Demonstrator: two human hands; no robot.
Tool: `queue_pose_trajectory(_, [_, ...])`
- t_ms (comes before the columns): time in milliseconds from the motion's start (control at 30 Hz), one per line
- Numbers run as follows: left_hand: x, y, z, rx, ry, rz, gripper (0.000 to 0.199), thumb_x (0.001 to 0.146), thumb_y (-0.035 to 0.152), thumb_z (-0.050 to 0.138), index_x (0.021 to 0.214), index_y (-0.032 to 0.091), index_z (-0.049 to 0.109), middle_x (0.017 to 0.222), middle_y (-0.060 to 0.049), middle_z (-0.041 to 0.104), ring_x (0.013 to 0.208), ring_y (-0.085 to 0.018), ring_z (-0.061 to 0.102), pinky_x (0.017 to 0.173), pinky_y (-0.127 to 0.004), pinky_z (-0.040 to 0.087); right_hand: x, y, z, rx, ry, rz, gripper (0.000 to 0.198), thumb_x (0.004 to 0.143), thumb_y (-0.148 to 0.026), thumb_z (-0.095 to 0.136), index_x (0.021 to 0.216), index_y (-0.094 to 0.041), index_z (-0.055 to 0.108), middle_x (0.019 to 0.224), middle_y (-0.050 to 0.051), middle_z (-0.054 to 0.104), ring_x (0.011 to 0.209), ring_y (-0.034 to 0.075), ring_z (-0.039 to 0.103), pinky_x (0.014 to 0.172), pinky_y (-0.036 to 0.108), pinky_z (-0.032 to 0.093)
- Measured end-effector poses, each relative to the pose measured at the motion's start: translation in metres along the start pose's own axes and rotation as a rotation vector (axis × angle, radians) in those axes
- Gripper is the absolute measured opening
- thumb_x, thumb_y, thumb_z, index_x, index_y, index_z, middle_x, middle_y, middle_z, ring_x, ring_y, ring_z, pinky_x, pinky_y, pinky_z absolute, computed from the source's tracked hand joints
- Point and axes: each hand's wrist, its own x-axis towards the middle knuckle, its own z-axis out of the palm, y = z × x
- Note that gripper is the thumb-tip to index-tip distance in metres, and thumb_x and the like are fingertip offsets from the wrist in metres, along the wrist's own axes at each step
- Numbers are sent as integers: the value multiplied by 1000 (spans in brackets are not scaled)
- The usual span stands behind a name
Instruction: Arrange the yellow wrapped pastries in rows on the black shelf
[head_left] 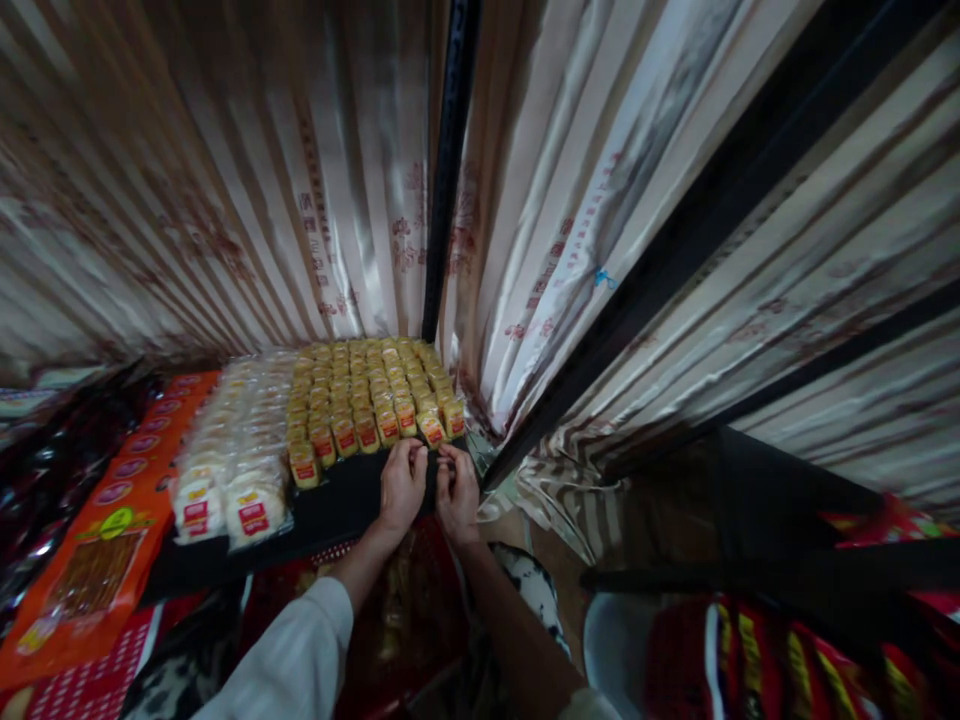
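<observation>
Several rows of small yellow packets (367, 385), clear-wrapped with red labels at the front, fill the far part of a black shelf (341, 497) in the head view, from 10 to 12 o'clock of the hands. One front packet (432, 430) stands at 12 o'clock, just beyond the fingertips, slightly tilted. Such a packet should prove light; its wrap is probably slippery and its filling perhaps crumbly, so a gentle grasp on the two sides, below the top edge, would suit better than a squeeze across the labelled face.

The left hand (403, 485) enters from 7 o'clock, its pale sleeve (300, 650) pushed up the forearm; the right hand (459, 495) enters from 5 o'clock, the forearm bare. Both wrists lie low, backs of the hands upward, and the two hands converge side by side with a narrow gap. In each, the fingers are curled, thumb close to forefinger; whether they grip anything, or touch the front packet, cannot be told at this blur.

At 9 to 10 o'clock lie two columns of white packs (253, 508), with an orange bag (112, 545) beyond them towards 8 o'clock. A dark post (450, 150) rises at 12 o'clock before pleated curtains (360, 220).
</observation>
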Motion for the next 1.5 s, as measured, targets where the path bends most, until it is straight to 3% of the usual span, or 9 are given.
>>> queue_pose_trajectory(200, [-5, -2, 0, -30, -36, -4, 23, 83, 21, 43, 104, 17, 52, 100, -9, 58, 85, -15, 60, 82, -32, 50, -14, -7, 1, -24, 6, -34, 31, 80, -14, 37, 106, -17, 55, 102, 10, 57, 87, 17, 57, 81, 35, 50])
queue_pose_trajectory(500, [10, 15, 15, 39, -85, 14, 35, 83, 17, 39, 115, 15, 53, 118, -12, 53, 113, -19, 51, 99, -35, 42, 4, 15, 4, -147, 1, -100, 50, 71, -5, 36, 116, -14, 55, 114, 13, 57, 111, 20, 51, 97, 41, 42])
queue_pose_trajectory(700, [15, 13, 15, 79, -88, 27, 36, 84, 16, 37, 114, 18, 56, 116, -10, 52, 109, -18, 53, 98, -33, 43, 5, 19, 9, -183, -20, -83, 57, 71, -3, 36, 124, -16, 51, 120, 12, 56, 114, 19, 50, 97, 37, 44])
queue_pose_trajectory(867, [16, 15, 18, 102, -117, 44, 35, 83, 16, 38, 111, 20, 58, 117, -8, 51, 106, -17, 55, 96, -31, 45, 6, 19, 8, -195, -49, -79, 51, 77, -11, 41, 126, -14, 50, 123, 14, 54, 115, 21, 50, 96, 37, 45])
queue_pose_trajectory(1500, [10, 10, 11, 67, -146, 39, 37, 80, 11, 38, 109, 19, 60, 124, -6, 46, 108, -15, 53, 99, -28, 43, 5, 9, 3, -141, -42, -29, 49, 74, -7, 38, 119, -14, 54, 114, 12, 55, 111, 20, 49, 98, 38, 42])
